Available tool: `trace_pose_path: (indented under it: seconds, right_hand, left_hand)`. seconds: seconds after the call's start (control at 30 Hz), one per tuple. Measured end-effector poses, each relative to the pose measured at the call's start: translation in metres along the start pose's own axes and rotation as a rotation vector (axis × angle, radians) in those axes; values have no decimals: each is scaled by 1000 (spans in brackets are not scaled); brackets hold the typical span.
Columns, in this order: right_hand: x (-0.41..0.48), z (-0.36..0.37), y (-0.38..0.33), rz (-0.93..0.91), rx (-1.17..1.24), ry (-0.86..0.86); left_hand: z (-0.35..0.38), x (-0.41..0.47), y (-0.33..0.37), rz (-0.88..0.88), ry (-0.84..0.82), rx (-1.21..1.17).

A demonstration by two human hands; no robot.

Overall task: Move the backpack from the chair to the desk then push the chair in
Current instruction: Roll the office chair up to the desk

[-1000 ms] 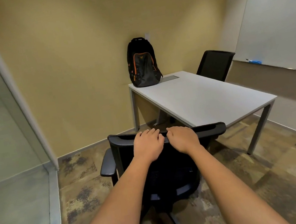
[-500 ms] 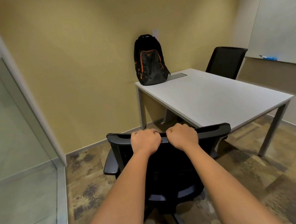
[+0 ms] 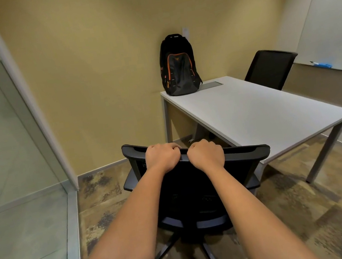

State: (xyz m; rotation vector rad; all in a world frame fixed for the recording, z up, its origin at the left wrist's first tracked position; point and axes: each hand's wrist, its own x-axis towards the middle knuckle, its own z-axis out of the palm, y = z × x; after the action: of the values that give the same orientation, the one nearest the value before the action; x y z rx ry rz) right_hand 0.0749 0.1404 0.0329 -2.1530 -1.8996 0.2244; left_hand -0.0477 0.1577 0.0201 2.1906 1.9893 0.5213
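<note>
A second black chair [image 3: 270, 67] stands at the far side of the white desk [image 3: 252, 112], and a whiteboard [image 3: 332, 21] with a blue marker [image 3: 321, 65] on its ledge hangs on the right wall. A glass partition [image 3: 3, 167] closes off the left of the room, and the floor [image 3: 312, 207] is mottled brown carpet. The near corner of the desk lies just beyond the right end of the chair [image 3: 202, 191] in the foreground, with open floor between the chair and the yellow wall [image 3: 100, 73].

The black backpack [image 3: 178, 65], trimmed in orange around its front pocket, stands upright on the far left corner of the desk against the wall, beside a grey panel [image 3: 211, 85] set into the surface.

Both bare hands clasp the top edge of the chair's backrest, the left hand [image 3: 163, 157] and right hand [image 3: 206, 154] side by side near its middle, fingers curled over the rim. The chair is a black swivel model with armrests and a star base.
</note>
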Motion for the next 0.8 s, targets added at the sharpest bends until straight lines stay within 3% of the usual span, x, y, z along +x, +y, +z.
trace_pose_path:
  seconds: [0.13,0.3,0.8]
  right_hand:
    - [14,3,-13,4,-31,-50]
    - [31,14,-33,34,-50,41]
    - [112,30,-69,110,-72,87]
  left_hand:
    - [-1,18,-14,38,-24,-3]
    - [-5,46,-32,70,-68,-3]
    - [8,143,-71,252,-39,9]
